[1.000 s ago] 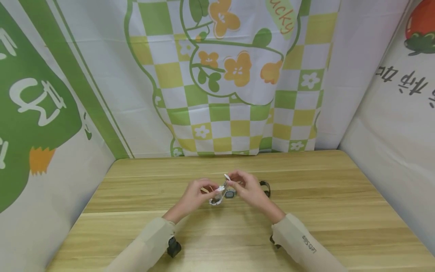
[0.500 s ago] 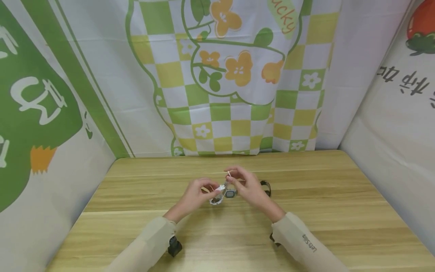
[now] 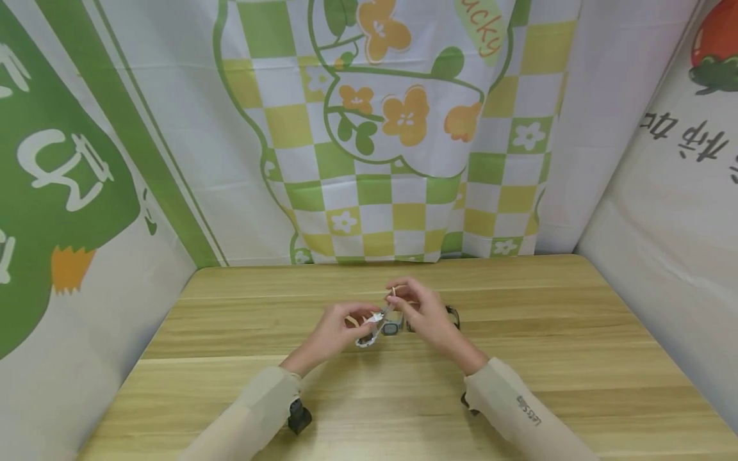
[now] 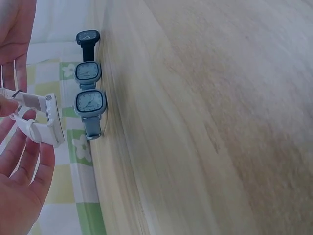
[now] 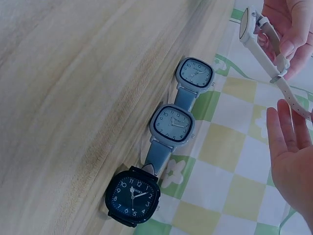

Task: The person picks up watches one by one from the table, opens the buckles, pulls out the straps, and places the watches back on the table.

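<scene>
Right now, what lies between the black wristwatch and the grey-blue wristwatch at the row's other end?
Another grey-blue wristwatch lies between them; both wrist views show it.

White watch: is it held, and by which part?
The white watch is held by its strap: left hand pinching it, right hand holding the loose end.

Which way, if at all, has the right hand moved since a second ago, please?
Yes, slightly: in the head view, the right hand appears nearer the table's far edge.

The right grip has drawn the end of the white strap slightly farther from the left grip.
</scene>
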`<state>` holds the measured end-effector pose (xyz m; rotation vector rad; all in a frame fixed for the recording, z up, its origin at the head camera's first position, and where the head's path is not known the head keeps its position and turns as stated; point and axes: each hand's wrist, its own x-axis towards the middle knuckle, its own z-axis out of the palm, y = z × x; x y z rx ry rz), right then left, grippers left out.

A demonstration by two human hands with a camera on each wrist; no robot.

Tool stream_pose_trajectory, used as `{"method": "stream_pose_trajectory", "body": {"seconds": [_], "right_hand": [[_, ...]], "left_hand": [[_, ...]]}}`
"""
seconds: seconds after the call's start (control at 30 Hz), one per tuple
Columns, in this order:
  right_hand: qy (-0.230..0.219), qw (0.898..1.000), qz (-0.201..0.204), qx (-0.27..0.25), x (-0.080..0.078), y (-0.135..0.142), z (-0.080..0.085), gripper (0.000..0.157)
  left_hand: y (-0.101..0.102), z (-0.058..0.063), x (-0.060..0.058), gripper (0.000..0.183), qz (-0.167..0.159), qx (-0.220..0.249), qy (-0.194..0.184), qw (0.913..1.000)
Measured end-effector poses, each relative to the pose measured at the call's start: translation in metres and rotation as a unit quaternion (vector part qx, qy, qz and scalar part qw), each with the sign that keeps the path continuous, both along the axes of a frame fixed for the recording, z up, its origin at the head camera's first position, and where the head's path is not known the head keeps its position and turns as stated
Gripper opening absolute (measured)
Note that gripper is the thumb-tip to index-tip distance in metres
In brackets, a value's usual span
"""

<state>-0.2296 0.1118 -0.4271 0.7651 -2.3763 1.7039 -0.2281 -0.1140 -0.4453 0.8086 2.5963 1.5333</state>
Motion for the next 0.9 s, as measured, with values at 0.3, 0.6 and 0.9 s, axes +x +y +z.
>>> {"method": "stream_pose_trajectory", "body": {"seconds": [0.3,0.6,0.9], "right_hand": [[0.002,1.000,-0.002,-0.006,0.000,0.001,0.002,0.017],[-0.010,0.999,-0.009,-0.029,0.000,0.001,0.002,0.018],[-0.017,0.999,-0.001,-0.034,0.001,0.007,0.002,0.016]], "left_hand": [[0.002,0.001,0.000,0.027,0.005,0.000,-0.014,0.9999],[0.005,-0.001,-0.003,0.026,0.014,0.002,-0.012,0.9998],[0.011,0.002,-0.003,0.021,0.034,-0.009,0.003,0.9994]]}}
